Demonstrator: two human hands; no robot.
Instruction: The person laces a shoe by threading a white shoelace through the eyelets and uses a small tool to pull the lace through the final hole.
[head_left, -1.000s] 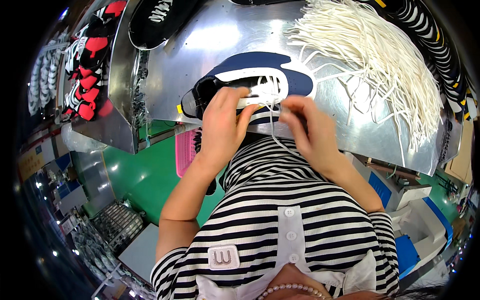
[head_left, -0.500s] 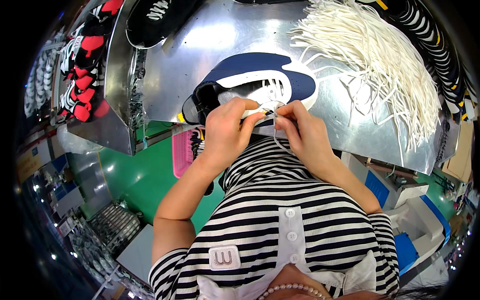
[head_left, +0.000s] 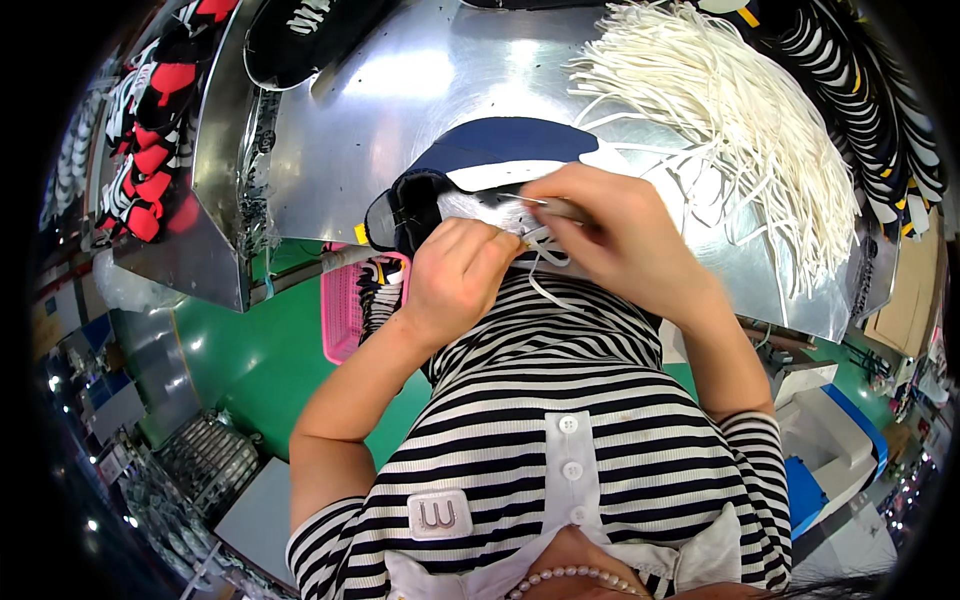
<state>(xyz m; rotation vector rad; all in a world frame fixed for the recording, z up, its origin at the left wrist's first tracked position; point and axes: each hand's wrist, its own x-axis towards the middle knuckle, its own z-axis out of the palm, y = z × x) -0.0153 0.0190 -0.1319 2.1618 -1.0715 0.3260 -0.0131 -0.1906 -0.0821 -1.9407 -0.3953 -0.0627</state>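
Note:
A navy-and-white shoe upper (head_left: 490,145) lies on the metal worktable, its dark heel collar to the left. My left hand (head_left: 462,275) is closed, its fingers pinching the upper's near edge beside the eyelets; part of that edge is hidden under them. In my right hand (head_left: 625,225), above the throat of the upper, is a lacing hook (head_left: 530,200) with a thin metal shaft and a greyish handle. The hook's tip points left into the opening. A white shoelace (head_left: 545,290) hangs in a loop over the near edge, between both hands. My right hand hides the toe's near part.
A big bundle of white laces (head_left: 720,130) covers the table's right side. Dark uppers (head_left: 840,110) stand stacked at the far right, and a black shoe (head_left: 310,35) lies at the back left. Below the table's left edge is a pink basket (head_left: 340,310) holding shoe parts.
My right hand has left the lace it was pinching near my left hand and moved over the upper, with the hook now showing in it. The left hand has shifted slightly down.

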